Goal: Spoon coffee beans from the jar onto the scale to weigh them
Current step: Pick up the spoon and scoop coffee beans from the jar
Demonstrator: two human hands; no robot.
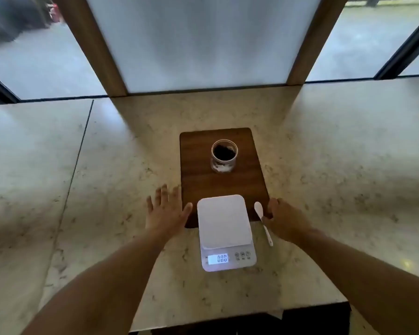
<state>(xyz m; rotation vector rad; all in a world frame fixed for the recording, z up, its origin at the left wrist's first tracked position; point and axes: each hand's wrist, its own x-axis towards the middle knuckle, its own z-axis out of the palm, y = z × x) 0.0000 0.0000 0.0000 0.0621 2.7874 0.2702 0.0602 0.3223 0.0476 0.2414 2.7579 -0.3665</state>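
White digital scale (pixel 225 232), nearest, platform bare, display lit, its far part over the near edge of a wooden board (pixel 221 175). White spoon (pixel 263 222) just right of the scale. Left hand (pixel 166 210): fingers spread, flat beside the board's left corner. Right hand (pixel 284 220): curled at the spoon handle; grip unclear. Glass jar (pixel 224 155) of coffee beans (pixel 224 152), open, upright, farther back on the board. Marble table (pixel 107 189) beneath.
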